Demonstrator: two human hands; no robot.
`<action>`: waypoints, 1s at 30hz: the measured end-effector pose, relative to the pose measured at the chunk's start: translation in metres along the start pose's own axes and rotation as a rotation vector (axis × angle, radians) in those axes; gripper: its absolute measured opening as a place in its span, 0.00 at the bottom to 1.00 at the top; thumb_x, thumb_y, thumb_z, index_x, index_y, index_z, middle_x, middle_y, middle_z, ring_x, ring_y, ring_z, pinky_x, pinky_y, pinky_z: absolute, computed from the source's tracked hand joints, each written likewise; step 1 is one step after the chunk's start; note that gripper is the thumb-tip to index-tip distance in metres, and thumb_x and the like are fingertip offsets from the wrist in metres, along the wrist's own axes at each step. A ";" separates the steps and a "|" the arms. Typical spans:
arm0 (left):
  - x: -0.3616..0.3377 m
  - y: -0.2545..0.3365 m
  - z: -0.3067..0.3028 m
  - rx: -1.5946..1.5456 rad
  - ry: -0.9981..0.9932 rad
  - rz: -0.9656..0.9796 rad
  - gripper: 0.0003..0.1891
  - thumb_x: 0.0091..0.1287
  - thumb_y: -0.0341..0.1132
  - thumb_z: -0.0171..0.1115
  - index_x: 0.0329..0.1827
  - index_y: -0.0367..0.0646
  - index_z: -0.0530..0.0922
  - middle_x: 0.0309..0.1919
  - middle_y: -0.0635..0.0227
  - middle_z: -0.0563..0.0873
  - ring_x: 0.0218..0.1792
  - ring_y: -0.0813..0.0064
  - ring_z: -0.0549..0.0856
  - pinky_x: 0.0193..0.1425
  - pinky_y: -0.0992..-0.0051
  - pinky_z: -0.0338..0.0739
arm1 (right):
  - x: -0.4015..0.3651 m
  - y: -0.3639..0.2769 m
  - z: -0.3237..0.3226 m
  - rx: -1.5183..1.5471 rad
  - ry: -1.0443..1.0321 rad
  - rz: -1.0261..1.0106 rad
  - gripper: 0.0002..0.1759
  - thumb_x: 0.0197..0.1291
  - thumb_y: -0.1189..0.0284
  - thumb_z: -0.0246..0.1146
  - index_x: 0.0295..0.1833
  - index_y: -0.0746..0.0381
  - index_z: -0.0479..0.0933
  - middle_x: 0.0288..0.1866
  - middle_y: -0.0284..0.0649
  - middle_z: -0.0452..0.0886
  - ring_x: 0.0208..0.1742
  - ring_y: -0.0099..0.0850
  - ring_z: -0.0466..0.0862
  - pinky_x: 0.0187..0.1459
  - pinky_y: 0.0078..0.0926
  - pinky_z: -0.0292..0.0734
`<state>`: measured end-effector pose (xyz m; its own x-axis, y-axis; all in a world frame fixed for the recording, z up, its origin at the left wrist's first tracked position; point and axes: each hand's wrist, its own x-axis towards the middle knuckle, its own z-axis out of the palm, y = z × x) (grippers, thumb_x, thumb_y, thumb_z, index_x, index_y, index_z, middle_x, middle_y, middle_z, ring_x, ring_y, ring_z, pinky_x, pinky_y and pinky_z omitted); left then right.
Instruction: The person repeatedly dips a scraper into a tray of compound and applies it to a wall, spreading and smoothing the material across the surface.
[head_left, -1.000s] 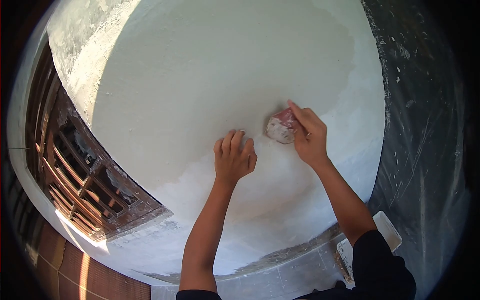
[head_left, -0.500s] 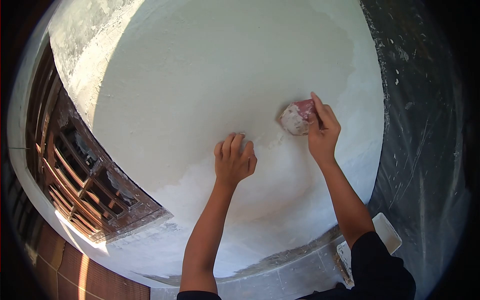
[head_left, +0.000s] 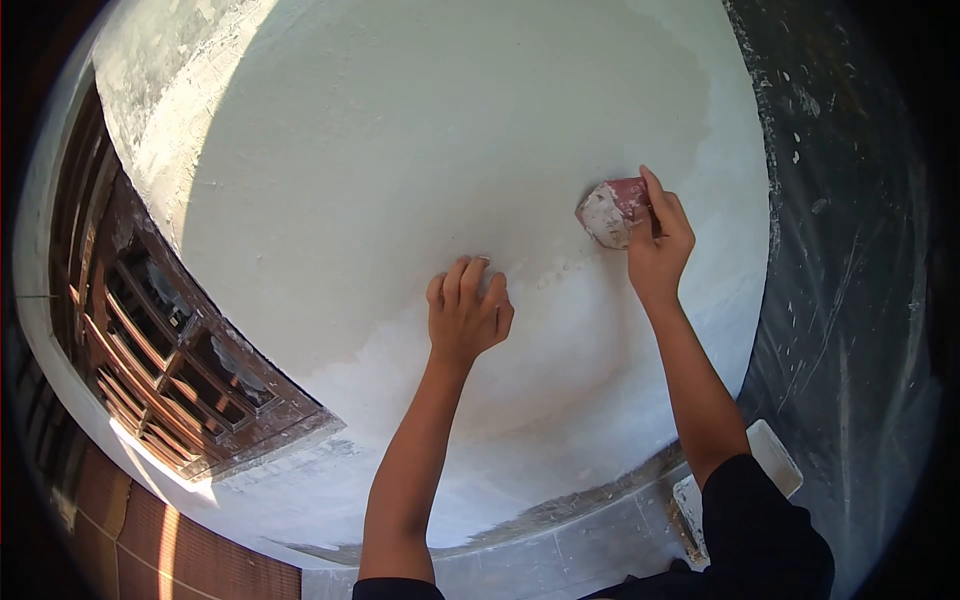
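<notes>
My right hand [head_left: 660, 245] grips a flat red scraper [head_left: 612, 212] by its right side, with the index finger stretched along its edge. White putty coats much of its face, and it is against or close to the plastered wall [head_left: 420, 150]. Lower and to the left, my left hand [head_left: 468, 308] is near the wall with its fingers curled. A small pale edge shows at its fingertips, but what it holds is hidden. Around both hands the wall has a damp greyish coat above and a whiter surface below.
A brown wooden window frame with slats [head_left: 170, 350] is set in the wall at the left. Dark plastic sheeting [head_left: 840, 300] hangs along the right. A white tray [head_left: 775, 460] stands at the lower right on the grey tiled floor [head_left: 600, 540].
My right hand has moved slightly up and to the right with the scraper. My left hand is slightly higher, its fingers still curled.
</notes>
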<state>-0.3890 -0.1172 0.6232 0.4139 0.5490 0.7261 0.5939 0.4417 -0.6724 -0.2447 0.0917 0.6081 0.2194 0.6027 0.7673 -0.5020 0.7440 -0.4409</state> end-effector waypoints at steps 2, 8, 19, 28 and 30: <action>0.000 0.000 0.001 0.006 0.005 -0.001 0.15 0.57 0.37 0.60 0.48 0.51 0.73 0.56 0.64 0.75 0.60 0.63 0.71 0.59 0.61 0.59 | -0.006 -0.009 -0.003 0.053 -0.031 0.027 0.32 0.51 0.93 0.53 0.61 0.61 0.79 0.36 0.43 0.78 0.34 0.32 0.80 0.38 0.19 0.74; 0.002 -0.001 0.000 0.004 0.004 -0.009 0.15 0.57 0.37 0.60 0.48 0.51 0.73 0.57 0.65 0.75 0.60 0.63 0.71 0.59 0.61 0.59 | -0.007 0.010 -0.007 0.073 -0.032 0.052 0.30 0.54 0.91 0.54 0.62 0.60 0.79 0.36 0.39 0.79 0.39 0.26 0.81 0.41 0.18 0.73; -0.001 0.000 0.001 0.008 0.005 0.002 0.15 0.57 0.37 0.60 0.48 0.51 0.73 0.56 0.64 0.75 0.60 0.63 0.72 0.59 0.62 0.60 | -0.025 -0.009 -0.019 0.190 -0.158 0.215 0.29 0.55 0.91 0.54 0.62 0.62 0.78 0.36 0.38 0.77 0.34 0.23 0.76 0.37 0.17 0.70; 0.000 0.001 0.000 0.013 -0.002 0.001 0.15 0.57 0.37 0.60 0.48 0.51 0.73 0.56 0.64 0.75 0.60 0.63 0.72 0.59 0.62 0.59 | -0.019 -0.019 0.005 0.117 -0.214 0.051 0.28 0.54 0.91 0.53 0.61 0.64 0.78 0.34 0.41 0.77 0.33 0.29 0.78 0.37 0.19 0.71; 0.000 0.002 -0.001 0.003 -0.017 -0.006 0.15 0.57 0.37 0.60 0.49 0.51 0.73 0.56 0.64 0.75 0.60 0.63 0.72 0.59 0.62 0.59 | -0.026 -0.022 0.012 0.106 -0.369 -0.013 0.28 0.54 0.91 0.53 0.61 0.63 0.78 0.35 0.42 0.78 0.33 0.30 0.79 0.37 0.20 0.72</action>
<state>-0.3871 -0.1173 0.6224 0.3988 0.5584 0.7275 0.5941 0.4470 -0.6688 -0.2489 0.0563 0.6035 -0.0800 0.4350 0.8969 -0.5891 0.7052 -0.3945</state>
